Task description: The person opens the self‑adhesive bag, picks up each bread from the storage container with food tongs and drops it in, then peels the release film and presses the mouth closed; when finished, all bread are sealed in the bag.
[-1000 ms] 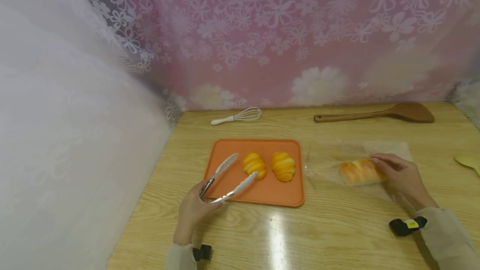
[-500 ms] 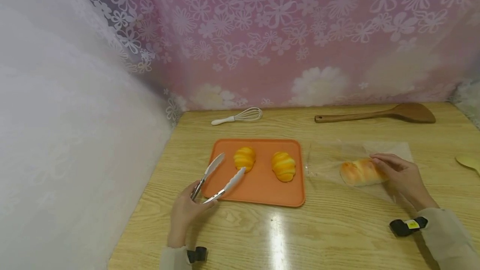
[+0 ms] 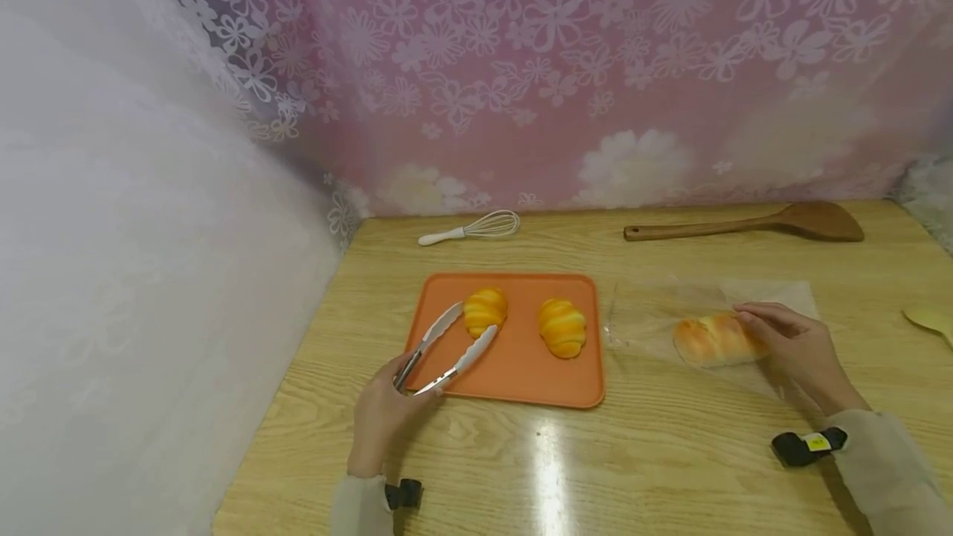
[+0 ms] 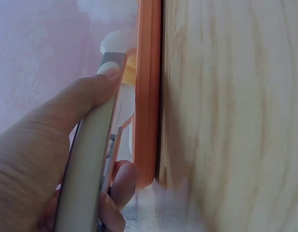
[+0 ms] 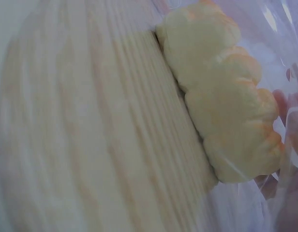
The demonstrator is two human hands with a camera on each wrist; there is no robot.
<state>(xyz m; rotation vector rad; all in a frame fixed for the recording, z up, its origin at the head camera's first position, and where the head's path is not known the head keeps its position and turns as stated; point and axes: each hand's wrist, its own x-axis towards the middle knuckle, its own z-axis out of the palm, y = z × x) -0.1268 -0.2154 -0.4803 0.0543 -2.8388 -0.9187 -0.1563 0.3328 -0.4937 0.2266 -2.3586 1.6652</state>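
My left hand (image 3: 383,412) grips metal tongs (image 4: 86,164) with pale scalloped tips. The tongs' arms are spread, their tips at either side of the near end of a yellow striped bread roll (image 3: 486,311). A second striped roll (image 3: 562,327) lies to its right on the same orange tray (image 3: 514,383). At the right, a clear plastic bag (image 3: 640,313) lies flat with a browned, segmented loaf (image 3: 707,341) in it. My right hand (image 3: 800,350) pinches the bag at the loaf's right end. In the right wrist view the loaf (image 5: 226,96) shows through the film, with fingers blurred behind.
Toward the back of the wooden table (image 3: 476,470) lie a white-handled whisk (image 3: 472,230) and a brown wooden spatula (image 3: 744,226). A yellow utensil (image 3: 929,321) sits at the far right edge. A floral curtain (image 3: 521,89) hangs behind.
The left roll has shifted left and slightly back on the tray. The tongs went left, then came right again, and their tips now flank the roll. The right hand stays put.
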